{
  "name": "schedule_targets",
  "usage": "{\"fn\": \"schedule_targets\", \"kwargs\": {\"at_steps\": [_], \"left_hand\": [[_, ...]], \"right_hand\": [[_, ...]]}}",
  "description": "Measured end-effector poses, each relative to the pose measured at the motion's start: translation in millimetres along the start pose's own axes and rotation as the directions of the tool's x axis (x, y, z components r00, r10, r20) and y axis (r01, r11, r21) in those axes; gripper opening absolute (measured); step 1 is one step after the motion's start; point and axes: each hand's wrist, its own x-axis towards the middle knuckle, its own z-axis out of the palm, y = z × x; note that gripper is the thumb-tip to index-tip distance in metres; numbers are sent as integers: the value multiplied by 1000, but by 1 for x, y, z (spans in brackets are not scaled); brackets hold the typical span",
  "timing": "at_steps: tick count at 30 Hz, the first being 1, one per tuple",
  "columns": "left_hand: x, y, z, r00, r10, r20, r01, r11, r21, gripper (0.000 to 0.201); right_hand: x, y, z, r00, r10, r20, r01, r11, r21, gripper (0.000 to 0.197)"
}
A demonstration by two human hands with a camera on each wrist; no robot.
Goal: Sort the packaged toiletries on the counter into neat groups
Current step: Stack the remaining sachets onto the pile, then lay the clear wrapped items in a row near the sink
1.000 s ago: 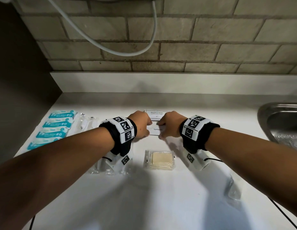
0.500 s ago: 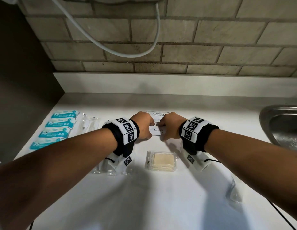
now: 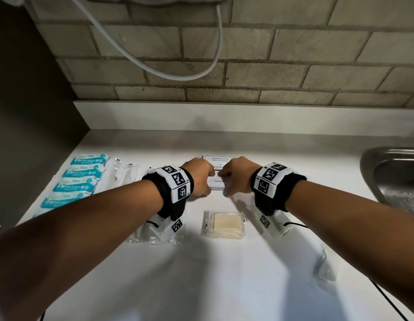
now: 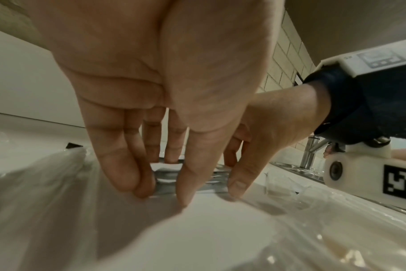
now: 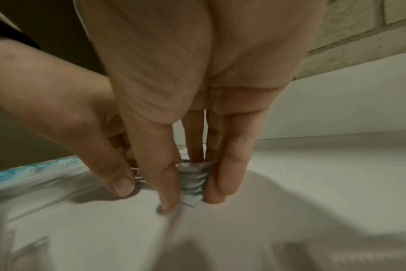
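Note:
A stack of white toothpaste sachets (image 3: 218,183) lies mid-counter, just in front of a shampoo-with-conditioner sachet (image 3: 219,159). My left hand (image 3: 201,179) and right hand (image 3: 236,177) flank the stack from each side. In the left wrist view the left hand (image 4: 165,190) pinches the stack (image 4: 167,175) between its thumb on the near edge and its fingers on the far edge. The right hand (image 5: 191,199) pinches the other end of the stack (image 5: 194,181) the same way. A wrapped soap bar (image 3: 224,224) lies nearer me.
Several blue wet-wipe packets (image 3: 84,176) line the left edge, with clear toothbrush packets (image 3: 125,173) beside them. More clear packets (image 3: 155,237) lie under my left wrist and one (image 3: 324,272) lies at the right. A steel sink (image 3: 398,179) is at the far right.
Both hands have stayed on the toothpaste stack, with only small shifts of the fingers. Nothing else on the counter has moved.

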Motion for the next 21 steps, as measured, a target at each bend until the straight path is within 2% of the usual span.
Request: {"fn": "schedule_targets", "kwargs": {"at_steps": [3, 5, 8, 10, 12, 14, 16, 17, 19, 21], "left_hand": [[-3, -1, -4, 1000, 8, 5, -8, 1000, -8, 60], [-6, 0, -10, 1000, 24, -1, -24, 1000, -3, 58], [-10, 4, -19, 999, 36, -18, -36, 999, 7, 58], [-14, 10, -26, 998, 44, -44, -44, 999, 4, 57], [-17, 22, -33, 994, 76, -75, -75, 997, 11, 50], [-18, 41, -37, 988, 124, -88, -123, 992, 13, 41], [-15, 65, -36, 983, 170, -62, -170, 985, 8, 37], [-12, 77, -34, 982, 187, -37, -187, 982, 7, 36], [-4, 99, -27, 980, 197, 20, -197, 980, 8, 33], [6, 118, -19, 981, 173, 89, -177, 983, 40, 33]], "right_hand": [[-9, 6, -9, 1000, -19, 13, 19, 999, 43, 56], [-16, 12, -18, 999, -26, -25, 28, 998, 65, 60], [-28, 26, -34, 993, 11, -115, 4, 991, 134, 46], [-38, 40, -44, 987, 58, -147, -32, 985, 170, 30], [-47, 56, -50, 982, 107, -156, -78, 981, 180, 22], [-55, 72, -51, 982, 150, -113, -139, 985, 100, 25], [-65, 84, -46, 979, 203, -9, -203, 979, -20, 29], [-69, 88, -42, 974, 226, 24, -225, 974, -24, 29], [-80, 95, -33, 974, 222, 45, -221, 975, -19, 22], [-92, 98, -22, 982, 173, 72, -170, 984, -47, 30]]}}
